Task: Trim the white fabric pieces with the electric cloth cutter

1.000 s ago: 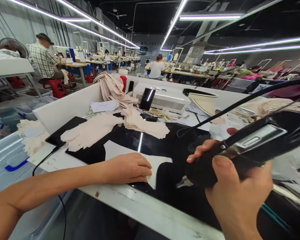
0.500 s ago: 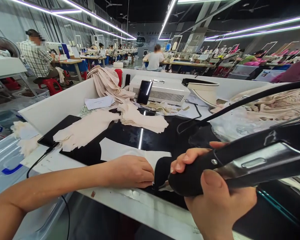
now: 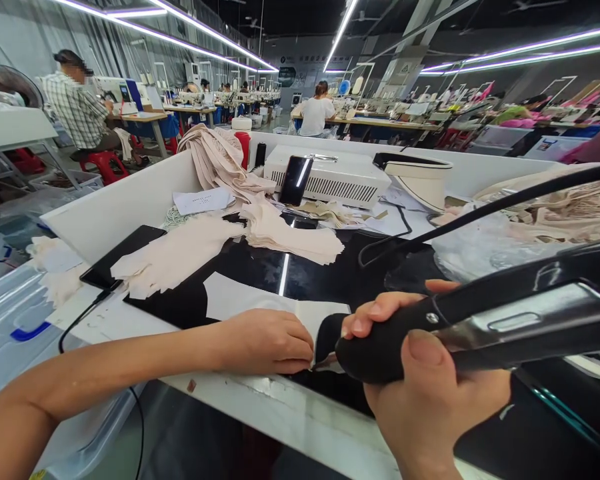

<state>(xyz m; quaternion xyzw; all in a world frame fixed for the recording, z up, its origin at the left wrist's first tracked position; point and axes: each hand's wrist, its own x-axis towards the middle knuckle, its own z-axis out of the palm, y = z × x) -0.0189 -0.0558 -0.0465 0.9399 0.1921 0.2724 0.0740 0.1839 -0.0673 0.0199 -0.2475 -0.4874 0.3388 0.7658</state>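
Observation:
A thick black arm with a rounded end and a silver plate (image 3: 530, 319) reaches in from the right. My right hand (image 3: 430, 393) is closed round its rounded end, with the thumb on the near side and fingertips on the far side. Close by, my left hand (image 3: 267, 343) has its fingers pressed together at the near edge of a white fabric piece (image 3: 250, 298), which lies flat with a curved edge. Whatever sits under the left fingertips is hidden. A small pale strip (image 3: 330, 363) shows between the left fingers and the black arm's end.
Stacked beige fabric pieces (image 3: 180, 257) lie on the black tabletop (image 3: 280, 277). Behind stand a phone (image 3: 296, 180) and a white vented box (image 3: 345, 177). A black cable (image 3: 505, 203) crosses at right, before plastic wrap (image 3: 490, 243). People sit at sewing machines beyond.
The view has shifted slightly, so the table and surroundings sit a little further right. Both hands keep nearly the same grip and place, the right one marginally lower-left against the black arm.

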